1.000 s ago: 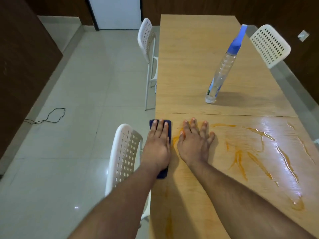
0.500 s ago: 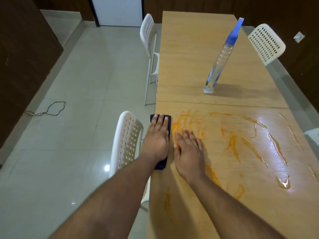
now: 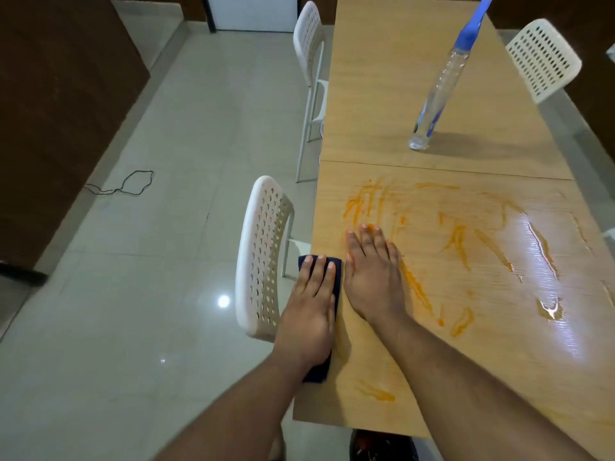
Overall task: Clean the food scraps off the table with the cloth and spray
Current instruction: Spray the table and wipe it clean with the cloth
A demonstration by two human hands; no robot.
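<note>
A folded dark-blue cloth [image 3: 336,277] is pressed flat-fingered by the left hand [image 3: 311,314] at the light wooden counter [image 3: 399,94] edge; the right hand [image 3: 372,277], fingers straight, is laid on orange smears [image 3: 416,287], clear blue-capped spray bottle [image 3: 439,84] at one o'clock.

No readable text anywhere, spray bottle [image 3: 442,84] carries a blue label whose print is too small and blurred to make out, no brand, number or sign legible elsewhere

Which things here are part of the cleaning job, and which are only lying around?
For the job:
cloth, under the left hand
right hand, flat on the table
spray bottle, standing untouched
orange smears

Just lying about:
three white chairs
black cable on the floor
</note>
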